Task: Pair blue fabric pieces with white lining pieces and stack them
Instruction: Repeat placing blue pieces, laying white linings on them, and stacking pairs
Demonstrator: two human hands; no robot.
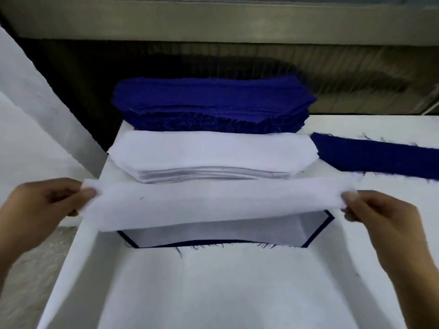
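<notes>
White worktable (225,293) carries a blue fabric stack (213,103) at the back, a white lining stack (209,153) just in front of it, and one loose blue piece (375,155) to the right. Left hand (40,210) and right hand (384,222) each pinch one end of a single lining piece (213,203), fingers curled on it. It is stretched above a bordered blue piece (327,224) lying near the person. Risk: the limp lining sags mid-span and lands skewed, leaving blue edge exposed. Uneven release would cause it. Frayed threads may snag.

White worktable (225,293); grey ledge (213,22) above dark wall (71,74); speckled floor (23,269)
</notes>
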